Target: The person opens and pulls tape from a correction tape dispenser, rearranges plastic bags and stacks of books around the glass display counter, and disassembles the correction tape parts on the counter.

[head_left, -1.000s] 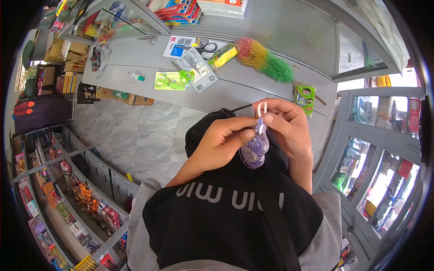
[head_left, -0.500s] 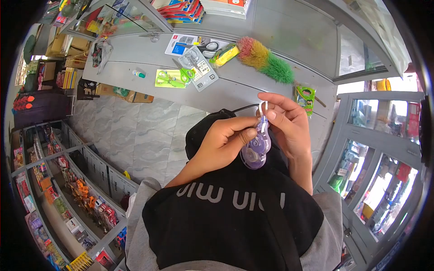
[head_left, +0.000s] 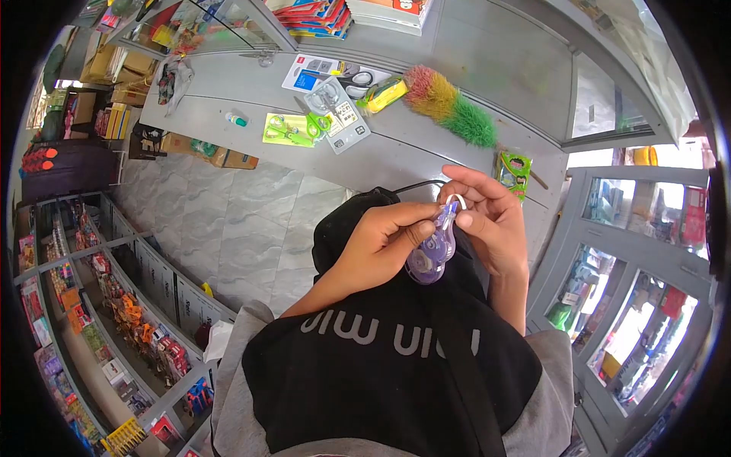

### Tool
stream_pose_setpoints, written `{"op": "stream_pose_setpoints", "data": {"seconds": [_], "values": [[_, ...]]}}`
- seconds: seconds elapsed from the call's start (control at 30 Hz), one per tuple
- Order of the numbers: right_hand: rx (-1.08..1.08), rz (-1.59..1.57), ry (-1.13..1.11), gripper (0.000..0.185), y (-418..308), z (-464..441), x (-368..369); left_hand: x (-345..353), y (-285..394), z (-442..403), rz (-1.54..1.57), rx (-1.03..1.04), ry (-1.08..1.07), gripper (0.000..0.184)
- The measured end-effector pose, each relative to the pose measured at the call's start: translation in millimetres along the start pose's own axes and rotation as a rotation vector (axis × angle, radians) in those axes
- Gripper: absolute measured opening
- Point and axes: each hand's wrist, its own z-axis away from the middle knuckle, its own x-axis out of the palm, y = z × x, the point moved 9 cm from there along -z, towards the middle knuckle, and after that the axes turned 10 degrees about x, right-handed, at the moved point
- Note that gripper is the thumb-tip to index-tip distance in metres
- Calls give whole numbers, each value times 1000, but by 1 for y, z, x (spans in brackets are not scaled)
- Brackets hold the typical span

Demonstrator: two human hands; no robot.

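A purple, see-through correction tape dispenser (head_left: 429, 257) hangs tip-up in front of my chest. My left hand (head_left: 390, 242) pinches its upper body between thumb and fingers. At the tip a strip of white tape (head_left: 457, 198) bows out in a small loop. My right hand (head_left: 491, 225) is at that tip, thumb and fingers closed round the strip, with the other fingers curled behind. Their exact contact is partly hidden.
On the grey counter (head_left: 228, 84) lie green scissors (head_left: 311, 129), packaged scissors (head_left: 335, 114), a small green-capped bottle (head_left: 236, 119), a colourful duster (head_left: 449, 107) and a green packet (head_left: 513, 174). Stocked shelves (head_left: 114, 305) stand left, a glass-paned cabinet (head_left: 601, 282) right.
The white strip has gone from a tall narrow loop to a lower, wider arc. My right hand has shifted slightly down, and the dispenser's tip sits a little lower.
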Motion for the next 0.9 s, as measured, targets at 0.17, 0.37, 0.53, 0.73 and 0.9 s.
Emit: {"op": "stream_pose_setpoints", "data": {"seconds": [0.17, 0.37, 0.53, 0.73, 0.9], "values": [[-105, 26, -48, 47, -8, 1, 8, -3, -2, 0, 32, -26, 27, 21], [-58, 66, 84, 42, -3, -1, -3, -1, -4, 1, 50, -49, 39, 22], [-73, 116, 175, 36, -5, 0, -6, -1, -3, 1, 16, -47, 21, 22], [-101, 165, 183, 36, -7, 1, -8, 2, -6, 2, 14, -83, -20, 22], [-42, 109, 75, 39, -5, -2, -2, 2, -12, 2, 112, -115, 14, 22]]}}
